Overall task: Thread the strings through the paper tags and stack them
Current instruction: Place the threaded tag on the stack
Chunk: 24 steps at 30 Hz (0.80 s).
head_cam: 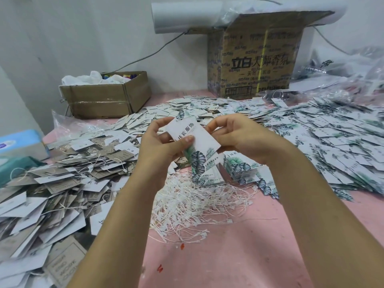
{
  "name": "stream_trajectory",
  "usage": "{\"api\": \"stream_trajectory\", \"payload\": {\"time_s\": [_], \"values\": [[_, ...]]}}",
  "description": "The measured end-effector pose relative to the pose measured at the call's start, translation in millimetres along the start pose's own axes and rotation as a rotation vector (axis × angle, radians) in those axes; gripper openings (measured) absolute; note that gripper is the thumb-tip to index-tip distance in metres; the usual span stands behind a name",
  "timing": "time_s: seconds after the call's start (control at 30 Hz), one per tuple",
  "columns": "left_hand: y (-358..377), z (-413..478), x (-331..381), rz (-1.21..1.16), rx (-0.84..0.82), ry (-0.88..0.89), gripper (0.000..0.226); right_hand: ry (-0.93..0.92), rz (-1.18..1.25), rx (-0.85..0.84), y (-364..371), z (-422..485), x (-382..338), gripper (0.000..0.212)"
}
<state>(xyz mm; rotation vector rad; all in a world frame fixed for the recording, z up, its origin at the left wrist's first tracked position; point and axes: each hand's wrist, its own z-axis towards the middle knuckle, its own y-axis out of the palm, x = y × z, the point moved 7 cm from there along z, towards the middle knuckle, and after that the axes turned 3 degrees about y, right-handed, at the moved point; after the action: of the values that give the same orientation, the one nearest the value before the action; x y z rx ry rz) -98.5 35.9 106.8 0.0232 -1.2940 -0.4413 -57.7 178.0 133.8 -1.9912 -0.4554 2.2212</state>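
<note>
Your forearms reach in from the bottom edge over the pink table (228,256), and both hands meet above its middle. Your left hand (160,144) grips a paper tag (193,129), thumb pressed flat on its white printed face and fingers curled behind it. The tag is held up off the table, tilted, with its leaf-printed end pointing down towards you. Your right hand (239,138) has its fingers curled in at the tag's far right edge and pinches it there. You cannot tell from here whether a string also lies between those fingers.

Right below your hands a loose heap of white strings (197,204) spreads over the table. Just beyond it, under your right wrist, short neat stacks of leaf tags (243,169) stand side by side. To your left lies a wide, untidy pile of strung tags (62,183), white and grey-brown, with cords trailing among them. To your right and across the back a much larger spread of leaf-print tags (332,138) covers the table.

At the far left edge sits a blue tissue pack (18,142). Behind the piles a low open carton (104,98) stands on the left, and a tall printed cardboard box (255,63) on the right, with clear plastic bags (342,67) beside it.
</note>
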Motion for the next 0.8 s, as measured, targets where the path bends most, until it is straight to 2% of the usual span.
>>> {"api": "stream_trajectory", "payload": {"time_s": [0.13, 0.2, 0.33, 0.47, 0.57, 0.6, 0.67, 0.73, 0.8], "values": [[-6.2, 0.8, 3.6, 0.034, 0.08, 0.058, 0.044, 0.027, 0.175, -0.049, 1.0, 0.1, 1.3, 0.018], [-7.2, 0.4, 3.9, 0.069, 0.095, 0.07, 0.044, 0.017, 0.154, -0.051, 1.4, -0.4, 0.3, 0.012], [-2.9, -1.5, 0.8, 0.135, 0.051, 0.045, 0.044, 0.02, -0.027, 0.061, 0.9, 4.9, 5.2, 0.02], [2.7, -3.4, -5.0, 0.205, 0.0, -0.006, 0.03, 0.043, -0.067, 0.142, -8.3, 6.4, 8.9, 0.024], [1.3, -4.2, -10.8, 0.355, -0.032, -0.049, 0.018, 0.079, -0.079, 0.353, -31.9, 5.4, 13.4, 0.024], [1.2, -4.5, -14.1, 0.445, -0.07, -0.066, 0.015, 0.094, -0.161, 0.463, -42.1, 4.1, 15.5, 0.025], [4.5, -6.8, -23.4, 0.658, -0.207, -0.112, 0.009, 0.168, -0.5, 0.656, -58.9, -0.5, 18.6, 0.032], [11.0, -11.1, -34.6, 0.812, -0.368, -0.16, 0.006, 0.269, -0.781, 0.73, -67.5, -4.8, 24.4, 0.036], [18.6, -15.6, -43.6, 0.904, -0.502, -0.183, 0.006, 0.344, -0.898, 0.738, -72.2, -8.0, 32.7, 0.026]]}}
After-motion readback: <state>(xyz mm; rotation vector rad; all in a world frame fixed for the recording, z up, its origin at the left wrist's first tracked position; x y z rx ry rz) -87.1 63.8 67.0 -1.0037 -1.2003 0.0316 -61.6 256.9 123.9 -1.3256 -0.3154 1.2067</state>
